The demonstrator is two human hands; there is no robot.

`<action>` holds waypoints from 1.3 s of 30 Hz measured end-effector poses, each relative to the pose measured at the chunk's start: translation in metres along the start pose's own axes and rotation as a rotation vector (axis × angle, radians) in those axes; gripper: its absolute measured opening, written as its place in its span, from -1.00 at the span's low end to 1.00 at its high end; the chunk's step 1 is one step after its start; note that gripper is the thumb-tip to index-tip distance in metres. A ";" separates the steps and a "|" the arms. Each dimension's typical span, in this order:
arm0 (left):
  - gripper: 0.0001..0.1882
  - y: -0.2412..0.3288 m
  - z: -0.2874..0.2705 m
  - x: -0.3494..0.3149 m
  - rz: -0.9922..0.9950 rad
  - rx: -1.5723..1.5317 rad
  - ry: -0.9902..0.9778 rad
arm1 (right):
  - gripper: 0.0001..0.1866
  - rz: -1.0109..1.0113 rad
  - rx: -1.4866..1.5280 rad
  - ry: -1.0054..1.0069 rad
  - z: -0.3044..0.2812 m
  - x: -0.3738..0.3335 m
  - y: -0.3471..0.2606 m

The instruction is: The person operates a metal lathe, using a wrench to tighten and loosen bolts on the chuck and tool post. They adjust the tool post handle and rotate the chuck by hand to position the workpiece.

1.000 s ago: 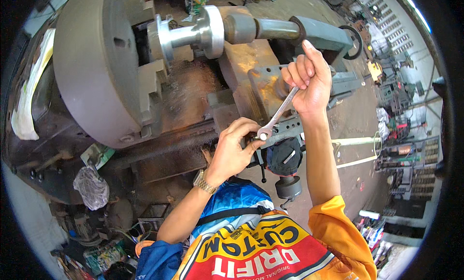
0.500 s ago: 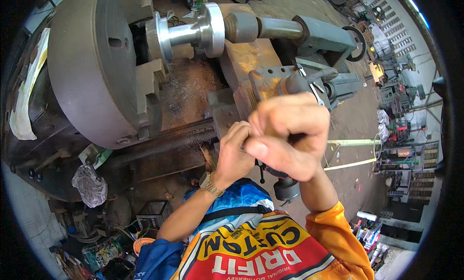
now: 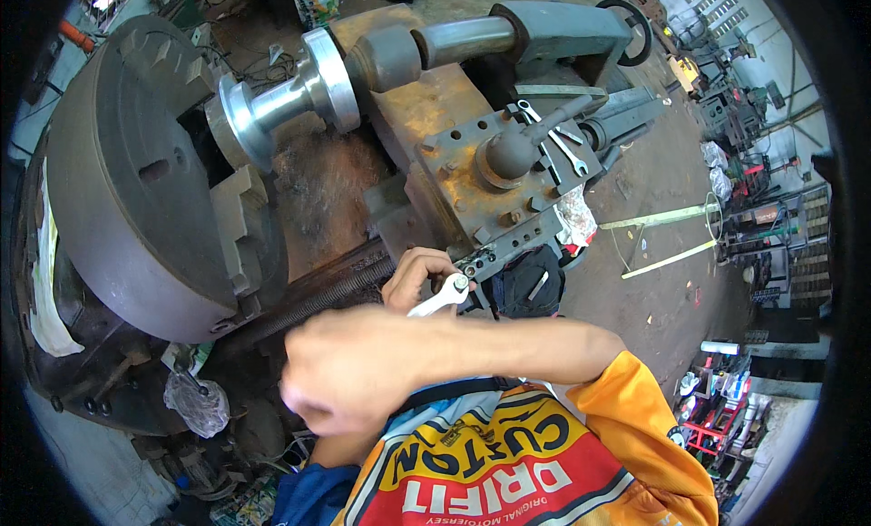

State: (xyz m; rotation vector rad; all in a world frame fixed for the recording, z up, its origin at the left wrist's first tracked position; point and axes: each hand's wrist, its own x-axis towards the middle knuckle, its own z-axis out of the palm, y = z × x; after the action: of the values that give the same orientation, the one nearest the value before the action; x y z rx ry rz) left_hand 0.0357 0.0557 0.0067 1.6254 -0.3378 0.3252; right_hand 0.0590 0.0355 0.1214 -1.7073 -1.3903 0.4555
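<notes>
My left hand (image 3: 419,277) is closed beside a silver wrench (image 3: 442,295), at the near end of the lathe's tool carriage (image 3: 490,219). What its fingers grip is hidden. The wrench's head sits around a small bolt end (image 3: 461,282). Its handle slants down to the left and disappears under my right forearm. That forearm reaches across my body, and my right hand (image 3: 349,372), closed and blurred, lies in line with the handle, seemingly gripping its end. A shiny flanged metal workpiece (image 3: 281,106) is held between the chuck (image 3: 136,190) and the tailstock (image 3: 562,38).
Two wrenches, one of them an open-ended wrench (image 3: 564,152), lie on the carriage beside the lever knob (image 3: 510,156). A black bag (image 3: 526,283) and a white rag (image 3: 575,219) are beyond my hands. A crumpled plastic bag (image 3: 198,403) hangs below the chuck.
My right hand has swung left and down from beside my left hand, its forearm now crossing in front of me. The wrench has come into sight. The whole view has shifted.
</notes>
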 end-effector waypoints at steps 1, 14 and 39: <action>-0.71 0.001 0.004 -0.002 -0.031 -0.005 0.049 | -0.80 -0.012 -0.042 -0.090 0.006 -0.005 -0.004; -0.76 0.004 0.005 -0.008 -0.055 0.005 0.077 | -0.62 -0.236 -0.053 0.337 0.025 -0.154 -0.041; -0.71 0.009 -0.005 -0.008 -0.115 -0.014 -0.014 | -0.58 -0.272 0.927 1.297 -0.051 -0.162 0.036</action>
State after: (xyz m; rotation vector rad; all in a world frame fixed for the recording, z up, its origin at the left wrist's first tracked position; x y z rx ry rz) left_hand 0.0251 0.0600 0.0120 1.6264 -0.2554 0.2231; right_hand 0.0675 -0.1341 0.0841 -0.6805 -0.2912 -0.1893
